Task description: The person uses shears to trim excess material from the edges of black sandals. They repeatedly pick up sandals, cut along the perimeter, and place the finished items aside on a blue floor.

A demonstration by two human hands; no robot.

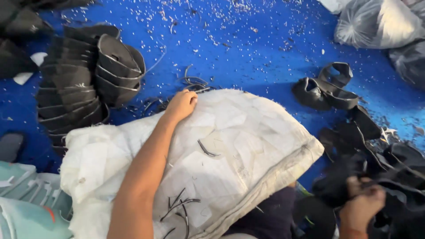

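Left hand (180, 105) laid flat, fingers loosely curled, on top of white sack (230, 146) across lap; nothing pinched. Right hand (362, 204) at lower right, blurred, fingers closed on black pieces (376, 172) from dark pile. Thin black trimmings (179, 206) scattered on sack. Stack of black shoe uppers (84, 79) on blue floor (248, 48) beyond sack, at left. Grey bags (376, 22) at top right.
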